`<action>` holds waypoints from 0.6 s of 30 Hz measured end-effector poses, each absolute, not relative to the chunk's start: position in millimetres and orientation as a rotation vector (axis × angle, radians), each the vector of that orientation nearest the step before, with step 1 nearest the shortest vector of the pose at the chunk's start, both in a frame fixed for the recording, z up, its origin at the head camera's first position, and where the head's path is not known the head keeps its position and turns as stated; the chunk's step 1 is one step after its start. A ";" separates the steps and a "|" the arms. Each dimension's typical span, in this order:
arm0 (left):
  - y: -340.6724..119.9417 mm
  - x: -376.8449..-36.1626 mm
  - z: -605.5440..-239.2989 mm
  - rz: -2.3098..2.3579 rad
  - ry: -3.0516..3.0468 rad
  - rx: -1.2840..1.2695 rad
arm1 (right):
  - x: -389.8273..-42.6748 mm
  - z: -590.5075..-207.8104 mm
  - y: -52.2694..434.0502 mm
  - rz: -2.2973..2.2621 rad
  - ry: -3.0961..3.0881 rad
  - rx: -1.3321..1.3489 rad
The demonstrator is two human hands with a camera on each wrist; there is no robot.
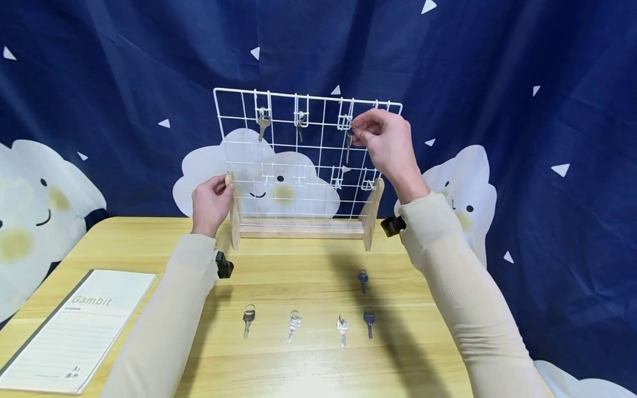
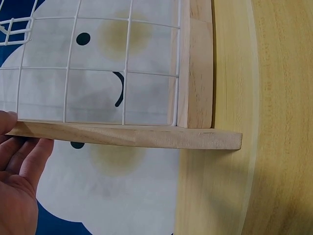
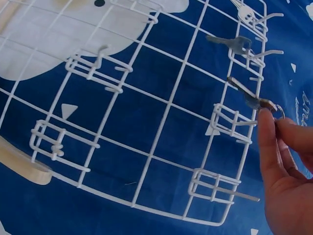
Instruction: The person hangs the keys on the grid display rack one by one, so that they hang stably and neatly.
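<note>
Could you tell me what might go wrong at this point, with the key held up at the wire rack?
The right hand pinches the key only by its ring beside a hook; a slip could drop it. The wire rack stands near the table's back edge, steadied only by the left hand on its wooden side post; a hard push might tip it.

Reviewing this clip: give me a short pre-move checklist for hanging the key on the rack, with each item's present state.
1. Right hand pinches the key by its ring: ok.
2. Left hand steadies the rack's wooden side post: ok.
3. Ring already over a hook: cannot tell.
4. Two keys hang on the top row: ok.
5. Five keys lie on the table: ok.
</note>
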State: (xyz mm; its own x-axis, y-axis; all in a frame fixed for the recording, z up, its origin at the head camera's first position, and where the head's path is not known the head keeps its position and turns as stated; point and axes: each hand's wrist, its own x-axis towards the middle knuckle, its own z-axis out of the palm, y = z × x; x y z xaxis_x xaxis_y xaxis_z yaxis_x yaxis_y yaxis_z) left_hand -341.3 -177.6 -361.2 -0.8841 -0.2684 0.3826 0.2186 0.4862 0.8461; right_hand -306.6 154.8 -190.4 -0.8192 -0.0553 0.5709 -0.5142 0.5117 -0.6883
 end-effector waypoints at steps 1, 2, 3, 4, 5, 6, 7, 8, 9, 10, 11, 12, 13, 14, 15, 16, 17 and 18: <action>-177.4 -341.0 -360.9 -1.389 -2.264 0.041 | -307.3 -188.8 154.0 1.256 -2.268 0.451; -177.2 -340.8 -360.6 -1.391 -2.263 0.039 | -308.2 -187.3 153.2 1.248 -2.261 0.442; -177.0 -340.5 -360.2 -1.393 -2.261 0.038 | -308.8 -185.7 152.4 1.231 -2.262 0.429; -176.8 -340.6 -360.1 -1.396 -2.261 0.041 | -309.2 -184.3 151.6 1.218 -2.264 0.416; -176.4 -340.6 -360.1 -1.397 -2.259 0.040 | -309.9 -183.2 150.9 1.210 -2.262 0.406; -176.2 -340.5 -359.8 -1.396 -2.261 0.040 | -310.6 -182.2 150.3 1.200 -2.261 0.395; -176.0 -340.5 -359.7 -1.390 -2.263 0.042 | -311.7 -181.4 149.7 1.195 -2.256 0.393; -176.0 -340.6 -359.9 -1.389 -2.261 0.041 | -313.1 -180.7 149.1 1.194 -2.252 0.391; -176.0 -340.6 -360.1 -1.387 -2.259 0.042 | -314.2 -180.1 148.5 1.194 -2.251 0.385; -176.0 -340.6 -360.4 -1.385 -2.257 0.042 | -315.3 -179.7 148.1 1.200 -2.245 0.384; -175.9 -340.4 -360.6 -1.383 -2.255 0.038 | -316.5 -179.6 147.7 1.205 -2.238 0.386; -176.0 -340.4 -360.6 -1.382 -2.256 0.037 | -317.5 -179.7 147.3 1.210 -2.233 0.386; -176.1 -340.5 -361.0 -1.383 -2.254 0.034 | -318.6 -180.0 146.9 1.215 -2.230 0.384; -176.4 -340.3 -361.4 -1.385 -2.254 0.031 | -319.6 -180.5 146.5 1.224 -2.230 0.381; -176.7 -339.9 -361.6 -1.384 -2.258 0.031 | -320.4 -181.2 146.3 1.228 -2.231 0.376; -177.1 -339.4 -361.9 -1.382 -2.262 0.030 | -321.1 -182.2 146.0 1.230 -2.233 0.373; -177.6 -338.9 -362.5 -1.380 -2.268 0.029 | -321.7 -183.4 145.7 1.236 -2.237 0.370; -178.2 -338.4 -363.1 -1.378 -2.274 0.031 | -322.3 -184.9 145.3 1.240 -2.249 0.359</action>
